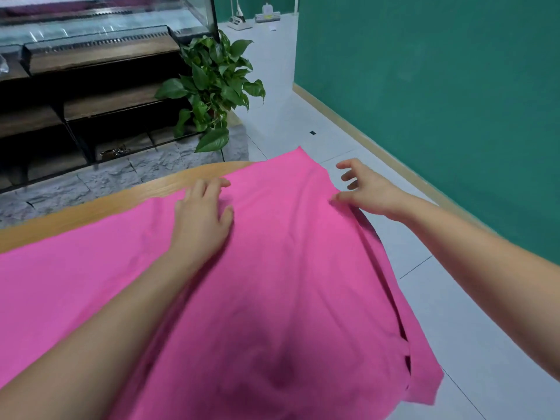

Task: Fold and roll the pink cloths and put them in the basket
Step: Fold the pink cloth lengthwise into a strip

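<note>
Fingers of the left hand lay nearly straight and close together, palm down on the pink cloth near its far edge. To my eye that hand was there as a weight, pinning the fabric to the wooden table so it would not slide while the other side was worked.

The right hand reached to the cloth's right edge, where the fabric hung off the table over the pale tiled floor. Its fingers were spread and loosely bent in the air, holding nothing. Only the thumb tip touched a raised ridge of fabric, and I saw no firm pinch.

The cloth itself covered most of the tabletop. Its far right corner stuck out past the table's rim. Two layers showed along the right side, so I judged it had been doubled over once. Soft creases ran between the hands, which looked like the reason for this smoothing and squaring.

Rolling had not begun, and no basket was anywhere I could see. A potted plant stood beyond the table.
</note>
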### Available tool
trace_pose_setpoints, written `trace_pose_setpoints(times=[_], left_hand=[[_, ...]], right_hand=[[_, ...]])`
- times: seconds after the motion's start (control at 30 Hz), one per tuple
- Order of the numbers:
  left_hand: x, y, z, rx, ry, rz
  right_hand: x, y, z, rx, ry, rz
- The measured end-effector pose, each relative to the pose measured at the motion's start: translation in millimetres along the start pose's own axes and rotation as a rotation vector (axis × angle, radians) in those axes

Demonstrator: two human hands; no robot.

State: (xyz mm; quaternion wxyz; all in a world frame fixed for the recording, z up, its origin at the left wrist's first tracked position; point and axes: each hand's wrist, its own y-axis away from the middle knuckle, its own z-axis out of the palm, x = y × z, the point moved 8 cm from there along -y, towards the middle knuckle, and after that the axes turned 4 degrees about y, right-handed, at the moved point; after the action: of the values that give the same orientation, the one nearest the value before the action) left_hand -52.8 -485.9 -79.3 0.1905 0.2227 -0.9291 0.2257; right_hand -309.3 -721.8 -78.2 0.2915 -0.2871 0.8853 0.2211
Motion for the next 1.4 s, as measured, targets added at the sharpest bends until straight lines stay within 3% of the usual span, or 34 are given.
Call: trace_pose_setpoints(times=[0.2,0.47,0.63,0.77,0.9,1.0,1.07,1.2,1.3,1.4], left_hand=[[80,59,21,-0.122,0.028,0.182],[159,125,65,-0.236,0.067,0.293],[174,140,73,-0.232,0.068,0.306],[169,141,74,-0.231,0.074,0.286],[170,140,73,-0.229,0.073,0.288],[169,140,74,-0.232,0.066,0.283],[170,140,74,-0.227,0.065,0.282],[169,140,74,-0.223,0.063,0.288],[169,140,75,-0.220,0.056,0.285],[169,140,75,-0.217,0.049,0.291]], right_hand=[[21,114,12,0.155,0.148,-0.065],[54,221,39,0.300,0.203,0.004],[66,256,36,0.372,0.213,0.055],[79,272,42,0.308,0.217,0.109],[100,269,21,0.315,0.030,0.150],[126,264,-8,0.458,-0.402,0.229],[136,261,5,0.407,-0.578,0.269],[149,275,53,0.244,-0.302,0.355],[158,284,68,0.259,-0.132,0.368],[151,294,75,0.393,-0.155,0.322]])
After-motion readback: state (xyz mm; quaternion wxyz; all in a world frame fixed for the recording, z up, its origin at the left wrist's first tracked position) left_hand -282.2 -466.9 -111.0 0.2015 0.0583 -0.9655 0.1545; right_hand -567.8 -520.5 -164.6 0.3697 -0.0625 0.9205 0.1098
